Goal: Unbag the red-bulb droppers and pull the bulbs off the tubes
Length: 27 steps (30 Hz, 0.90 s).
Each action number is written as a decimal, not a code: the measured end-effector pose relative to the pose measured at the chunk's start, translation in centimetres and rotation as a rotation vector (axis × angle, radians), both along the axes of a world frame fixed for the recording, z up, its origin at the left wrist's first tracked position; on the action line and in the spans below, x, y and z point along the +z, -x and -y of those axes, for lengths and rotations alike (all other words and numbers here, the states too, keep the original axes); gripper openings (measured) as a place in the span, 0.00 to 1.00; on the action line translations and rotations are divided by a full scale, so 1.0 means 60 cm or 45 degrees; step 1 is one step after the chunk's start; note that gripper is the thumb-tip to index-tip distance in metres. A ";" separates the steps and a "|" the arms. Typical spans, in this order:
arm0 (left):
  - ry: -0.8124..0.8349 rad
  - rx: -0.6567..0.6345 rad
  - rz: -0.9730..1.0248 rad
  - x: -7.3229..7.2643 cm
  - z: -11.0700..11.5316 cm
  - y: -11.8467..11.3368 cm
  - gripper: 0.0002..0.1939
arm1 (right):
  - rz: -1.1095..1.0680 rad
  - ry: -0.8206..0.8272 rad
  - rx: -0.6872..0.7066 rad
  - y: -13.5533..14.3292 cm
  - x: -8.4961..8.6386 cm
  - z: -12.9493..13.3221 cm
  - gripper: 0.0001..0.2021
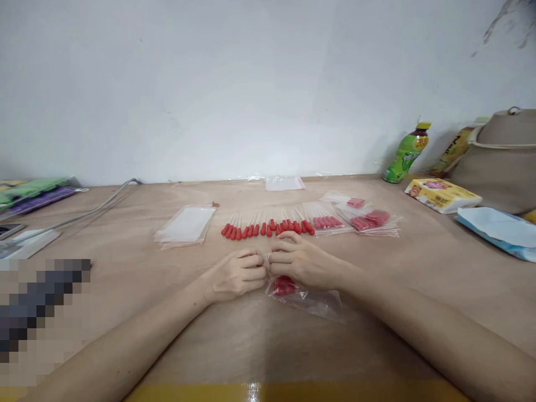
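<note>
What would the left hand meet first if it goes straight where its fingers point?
Most likely the fingertips of the right hand, with the clear bag right by them. The left hand is so close that they may already touch; depth is unclear.

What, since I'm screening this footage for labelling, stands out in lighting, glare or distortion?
Head view: soft, fairly even light on the wall; glare spot on the yellow strip at the bottom edge; small highlights on the clear bag; a shadow band on the table's near part; both forearms look stretched towards the corners; a pixelated patch masks part of the left side.
</note>
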State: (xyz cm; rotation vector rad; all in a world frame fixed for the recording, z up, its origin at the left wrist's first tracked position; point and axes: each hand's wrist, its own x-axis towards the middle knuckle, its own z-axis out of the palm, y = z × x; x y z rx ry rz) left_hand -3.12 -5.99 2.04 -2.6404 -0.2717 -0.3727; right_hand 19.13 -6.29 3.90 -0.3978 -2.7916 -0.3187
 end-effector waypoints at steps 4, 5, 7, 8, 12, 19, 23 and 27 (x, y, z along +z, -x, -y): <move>-0.020 -0.130 0.081 0.022 -0.006 0.011 0.14 | 0.003 0.064 -0.084 -0.019 0.030 -0.003 0.07; -0.012 -0.136 0.104 0.025 -0.008 0.014 0.14 | -0.004 0.098 -0.096 -0.023 0.038 -0.002 0.07; 0.018 -0.131 0.130 0.028 -0.011 0.020 0.14 | -0.016 0.172 -0.097 -0.027 0.049 0.001 0.08; 0.037 -0.126 0.142 0.026 -0.013 0.022 0.13 | -0.028 0.210 -0.097 -0.027 0.052 0.002 0.07; 0.146 -0.110 0.226 0.013 -0.016 0.030 0.09 | -0.148 0.362 -0.201 -0.027 0.049 -0.001 0.05; 0.672 -0.014 0.337 0.006 -0.007 0.032 0.15 | -0.118 0.617 -0.391 -0.054 0.025 0.010 0.12; 0.959 0.278 0.483 0.014 0.004 0.013 0.10 | -0.196 0.640 -0.537 -0.069 0.000 0.037 0.15; 1.274 0.418 0.591 0.016 0.012 0.001 0.13 | -0.382 0.621 -0.624 -0.071 -0.034 0.047 0.11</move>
